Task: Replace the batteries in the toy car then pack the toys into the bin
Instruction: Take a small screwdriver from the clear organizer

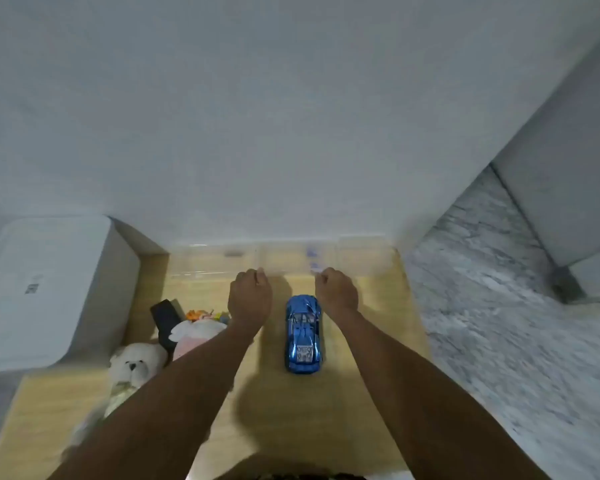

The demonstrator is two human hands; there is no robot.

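Both hands [250, 299] [336, 292] gripping clear bin [361, 258]

Blue toy car [303, 334] upright, clear bin [284, 259] blurred beyond it

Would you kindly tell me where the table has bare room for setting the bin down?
Bare wood lies right of the blue toy car to the table edge, and near the front edge. The left is crowded with the white teddy bear, plush toys.
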